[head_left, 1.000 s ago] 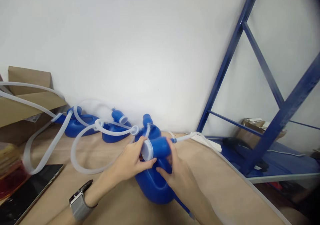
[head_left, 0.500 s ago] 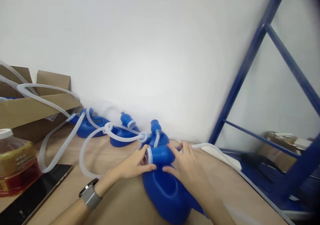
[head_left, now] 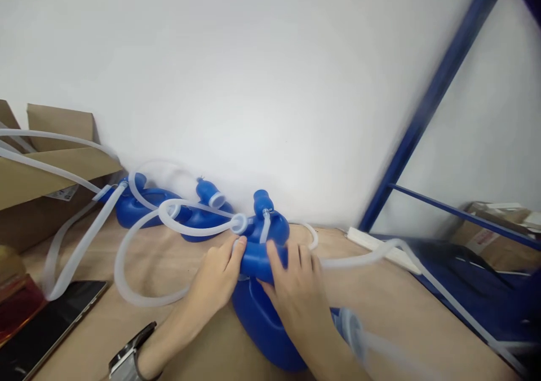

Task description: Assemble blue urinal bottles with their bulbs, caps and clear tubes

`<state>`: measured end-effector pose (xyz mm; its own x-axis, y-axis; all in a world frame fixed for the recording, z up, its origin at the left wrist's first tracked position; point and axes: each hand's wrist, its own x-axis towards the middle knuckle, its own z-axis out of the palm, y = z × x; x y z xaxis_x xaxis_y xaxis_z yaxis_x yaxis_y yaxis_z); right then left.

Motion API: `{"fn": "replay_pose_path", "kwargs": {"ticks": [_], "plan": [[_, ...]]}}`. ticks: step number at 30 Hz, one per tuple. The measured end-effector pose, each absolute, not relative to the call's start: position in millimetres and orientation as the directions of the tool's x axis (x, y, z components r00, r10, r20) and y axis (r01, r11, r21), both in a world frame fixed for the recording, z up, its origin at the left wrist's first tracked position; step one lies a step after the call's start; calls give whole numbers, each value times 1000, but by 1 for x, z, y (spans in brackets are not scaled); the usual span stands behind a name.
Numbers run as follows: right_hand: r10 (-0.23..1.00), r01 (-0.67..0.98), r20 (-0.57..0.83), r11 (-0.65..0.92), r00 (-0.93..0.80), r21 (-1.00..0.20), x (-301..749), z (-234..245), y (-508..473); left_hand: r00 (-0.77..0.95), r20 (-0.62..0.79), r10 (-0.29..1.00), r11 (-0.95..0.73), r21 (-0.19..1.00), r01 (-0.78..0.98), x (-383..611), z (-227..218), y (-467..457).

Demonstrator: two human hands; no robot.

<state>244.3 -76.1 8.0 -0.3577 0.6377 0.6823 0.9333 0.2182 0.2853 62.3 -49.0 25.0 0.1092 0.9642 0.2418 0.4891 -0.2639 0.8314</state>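
Note:
My left hand (head_left: 216, 277) is closed around the left end of a blue cup-shaped piece (head_left: 256, 261), covering its pale rim. From the right, my right hand (head_left: 298, 288) grips the same piece, fingers over the top and thumb underneath. Below them lies a blue plastic bottle with a moulded handle (head_left: 260, 324), partly hidden by my right hand and forearm. At the bottle's lower right is a translucent cap (head_left: 351, 330) with a clear hose running off, both blurred. Another translucent hose (head_left: 359, 261) shows to the right of my right hand.
Several similar blue bottles (head_left: 141, 206) with looping translucent hoses (head_left: 120, 262) stand along the wall. An open cardboard box (head_left: 54, 164), a phone (head_left: 54, 319) and a jar of reddish liquid (head_left: 19, 308) are at left. At right are a white power strip (head_left: 380, 248) and a blue metal frame (head_left: 416, 136).
My left hand has moved over the piece's pale rim, hiding it. My right hand has wrapped further over the top. The view has shifted slightly, and the cap at the bottle's right has come into sight.

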Motion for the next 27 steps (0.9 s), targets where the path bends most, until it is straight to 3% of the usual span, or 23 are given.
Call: {"fn": "replay_pose_path", "kwargs": {"ticks": [8,12,16,19,23,27], "plan": [[537,882,718,406,-443,241,234,0,-73,103,187,977,-213,839,500,42,12,-36],[528,862,702,437,-478,258,239,4,-69,94,116,989,-144,903,406,40,6,-29],[525,898,763,409,-376,160,248,20,-73,66,62,996,-77,964,256,40,20,-31],[557,913,760,390,-337,119,255,34,-75,146,65,987,-92,978,187,37,41,-39],[609,914,726,401,-319,66,268,52,-78,174,72,982,-134,918,373,23,54,-41],[643,922,716,386,-274,6,285,69,-84,183,-37,983,-72,829,555,7,45,-35]]}}
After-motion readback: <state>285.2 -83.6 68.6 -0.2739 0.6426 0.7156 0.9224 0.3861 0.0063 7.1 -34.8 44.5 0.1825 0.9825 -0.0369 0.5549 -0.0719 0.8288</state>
